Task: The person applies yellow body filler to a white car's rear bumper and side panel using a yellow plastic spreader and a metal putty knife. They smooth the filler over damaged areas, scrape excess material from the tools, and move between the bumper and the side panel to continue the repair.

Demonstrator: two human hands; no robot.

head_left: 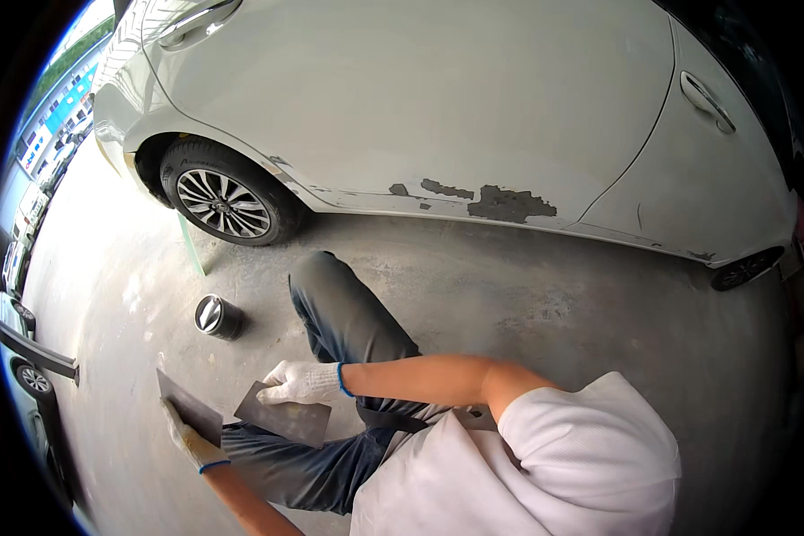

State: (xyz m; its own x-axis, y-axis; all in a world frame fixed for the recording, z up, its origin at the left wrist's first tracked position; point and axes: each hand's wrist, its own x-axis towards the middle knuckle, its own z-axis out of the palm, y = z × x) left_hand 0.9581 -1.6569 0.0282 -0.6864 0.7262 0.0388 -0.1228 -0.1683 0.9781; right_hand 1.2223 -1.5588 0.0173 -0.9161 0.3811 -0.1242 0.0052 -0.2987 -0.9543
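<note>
Two flat dark plates are held in gloved hands, low at the left of the view. The fingers of the right hand are curled over the upper corner of the right plate, which is rested on the thigh of a bent leg in dark trousers. The left hand is closed around the lower edge of the left plate, which is tilted up on its edge and kept just beside the other, the two nearly meeting at their near corners; whether they touch cannot be told.

Both plates are judged to be thin, stiff and light, like sheet metal or hard plastic, with smooth faces that could slip in cotton gloves. A grip along an edge or at a corner, as shown, is judged the safest, the edges being sharp-looking.

A small dark can is stood on the concrete floor, near the knee and apart from the hands. Beyond it, a white car is seen, with patches of stripped paint along its sill and a rear wheel. Open floor is left between the leg and the car's side; a grey vehicle crowds the far left rim.
</note>
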